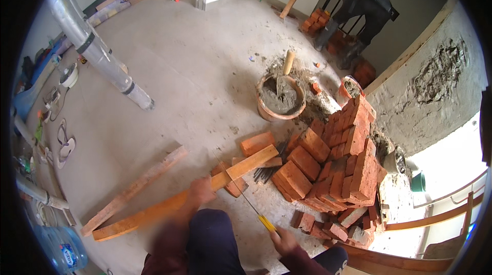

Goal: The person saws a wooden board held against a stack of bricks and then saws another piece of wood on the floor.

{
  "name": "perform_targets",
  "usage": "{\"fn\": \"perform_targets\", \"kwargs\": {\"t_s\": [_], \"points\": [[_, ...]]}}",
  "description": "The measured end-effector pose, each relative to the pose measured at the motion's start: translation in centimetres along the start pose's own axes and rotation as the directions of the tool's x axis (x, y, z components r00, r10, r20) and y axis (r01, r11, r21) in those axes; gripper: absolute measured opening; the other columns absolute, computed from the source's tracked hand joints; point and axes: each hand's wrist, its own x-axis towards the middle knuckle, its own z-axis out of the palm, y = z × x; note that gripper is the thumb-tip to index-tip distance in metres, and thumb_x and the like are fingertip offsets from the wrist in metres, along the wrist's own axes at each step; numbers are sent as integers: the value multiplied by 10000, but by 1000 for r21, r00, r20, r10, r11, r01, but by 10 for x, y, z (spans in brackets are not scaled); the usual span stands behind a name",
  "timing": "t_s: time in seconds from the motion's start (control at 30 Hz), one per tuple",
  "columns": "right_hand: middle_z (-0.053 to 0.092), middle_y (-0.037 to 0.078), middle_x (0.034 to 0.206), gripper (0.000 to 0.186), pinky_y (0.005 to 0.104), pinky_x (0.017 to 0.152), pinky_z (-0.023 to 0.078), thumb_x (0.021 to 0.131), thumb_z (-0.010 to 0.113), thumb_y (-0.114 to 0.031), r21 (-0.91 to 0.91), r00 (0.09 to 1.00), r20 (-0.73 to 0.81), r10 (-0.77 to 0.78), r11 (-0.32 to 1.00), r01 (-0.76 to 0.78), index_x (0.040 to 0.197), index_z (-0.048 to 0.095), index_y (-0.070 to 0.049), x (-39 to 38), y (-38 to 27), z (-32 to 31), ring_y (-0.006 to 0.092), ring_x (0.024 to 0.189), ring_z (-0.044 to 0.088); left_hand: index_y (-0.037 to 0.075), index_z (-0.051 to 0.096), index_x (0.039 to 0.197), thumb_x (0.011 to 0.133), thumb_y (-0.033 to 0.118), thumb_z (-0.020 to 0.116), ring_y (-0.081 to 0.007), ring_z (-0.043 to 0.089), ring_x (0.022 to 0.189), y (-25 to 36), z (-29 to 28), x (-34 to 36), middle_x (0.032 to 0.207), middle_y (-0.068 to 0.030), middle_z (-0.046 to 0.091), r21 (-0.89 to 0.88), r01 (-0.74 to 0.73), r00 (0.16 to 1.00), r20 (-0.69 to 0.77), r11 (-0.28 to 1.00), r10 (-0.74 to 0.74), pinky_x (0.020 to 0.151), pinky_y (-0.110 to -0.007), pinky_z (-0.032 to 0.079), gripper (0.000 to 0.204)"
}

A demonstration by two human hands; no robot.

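Note:
My left hand [202, 190], slightly blurred, is closed on a long wooden board [253, 160] that slants across the lower middle and rests over bricks [237, 188]. My right hand [282, 241], low in the middle, grips the yellow handle of a saw [264, 220]. The saw's thin blade runs up to the board and lies across it just right of my left hand. A second, rougher plank [138, 190] lies on the floor to the left. My bent knee [210, 234] is beneath my left arm.
A brick stack [333, 167] stands to the right, a mortar bucket [281, 96] beyond the board. Metal pipes [102, 65] run diagonally at upper left. Sandals [65, 147] and a water jug [61, 249] lie along the left side. A person in dark clothes [353, 19] bends at upper right.

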Motion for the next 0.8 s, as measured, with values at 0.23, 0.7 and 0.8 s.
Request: {"fn": "perform_targets", "kwargs": {"t_s": [0.23,0.7,0.8], "points": [[608,282,781,355,485,650,469,956,514,-357,211,977,-144,-156,960,185,1027,583,-17,85,-31,37,480,775,602,34,579,1070,657,254,729,-367,662,919,-6,5,-3,984,-208,680,13,1,999,-39,1000,-1,824,-457,525,492],[612,211,876,262,401,638,477,936,580,-164,276,997,-25,-72,958,76,1092,575,46,109,11,47,330,760,601,7,554,1077,679,179,700,-372,660,909,1,17,11,934,-208,678,6,-9,998,-57,1000,9,805,-464,519,457],[600,219,816,237,399,604,470,937,591,-122,-553,563,-238,-792,587,592,1057,557,80,38,0,32,313,675,593,-20,549,1077,681,159,699,-363,670,893,-14,15,-2,912,-213,682,21,-6,999,-54,1000,7,784,-453,527,459]]}}
